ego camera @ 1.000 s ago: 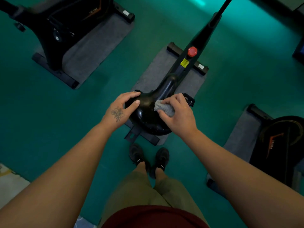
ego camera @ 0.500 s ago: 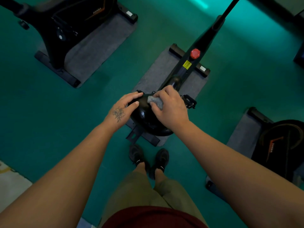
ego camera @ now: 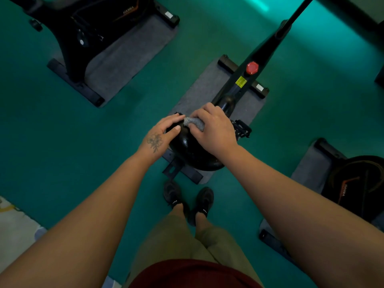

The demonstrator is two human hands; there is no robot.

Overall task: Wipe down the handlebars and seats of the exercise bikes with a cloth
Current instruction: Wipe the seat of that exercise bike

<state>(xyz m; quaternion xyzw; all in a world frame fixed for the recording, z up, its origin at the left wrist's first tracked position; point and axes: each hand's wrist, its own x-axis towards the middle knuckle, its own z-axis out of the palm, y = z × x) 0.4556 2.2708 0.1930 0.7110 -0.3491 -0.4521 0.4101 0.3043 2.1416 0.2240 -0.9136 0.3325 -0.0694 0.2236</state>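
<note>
A black exercise-bike seat stands right in front of me, its narrow nose pointing away toward the frame. My right hand grips a small grey cloth and presses it onto the seat's middle, near the left side. My left hand rests on the seat's left edge, fingers fairly straight, thumb on the top. The bike's frame with a red knob runs up and to the right. The handlebars are out of view.
A second black bike stands on a grey mat at the upper left. A third bike is at the right edge. My feet are on green floor just behind the seat.
My right hand has slid the cloth across the seat toward the left and forward, ending close to my left hand's fingertips. My left hand stays on the seat's left edge.
</note>
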